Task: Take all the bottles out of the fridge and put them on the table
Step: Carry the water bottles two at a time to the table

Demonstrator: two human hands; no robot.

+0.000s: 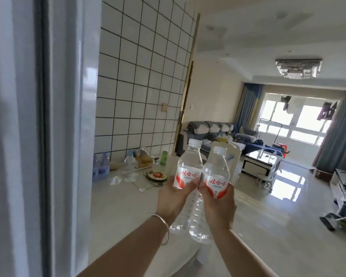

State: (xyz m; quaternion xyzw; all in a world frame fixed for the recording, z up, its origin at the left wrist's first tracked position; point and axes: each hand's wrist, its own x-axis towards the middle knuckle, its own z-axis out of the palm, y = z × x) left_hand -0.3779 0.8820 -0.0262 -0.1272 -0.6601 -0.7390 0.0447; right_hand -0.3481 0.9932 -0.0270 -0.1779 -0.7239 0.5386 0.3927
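I hold two clear water bottles with white caps and red-and-white labels side by side in front of me. My left hand [171,193] grips the left bottle [189,163] around its label. My right hand [220,204] grips the right bottle [216,170] the same way. The two bottles touch at label height. Both are held above the white table [116,208], which stretches below and ahead of my hands. The grey-white fridge side [34,136] fills the left of the view; its inside is hidden.
At the table's far end by the tiled wall stand a green cup [165,158], a stack of plates [156,175], plastic bags and blue-capped bottles [102,166]. A white chair back [233,154] rises behind the bottles. Beyond lie a sofa, a coffee table [261,159] and a glossy floor.
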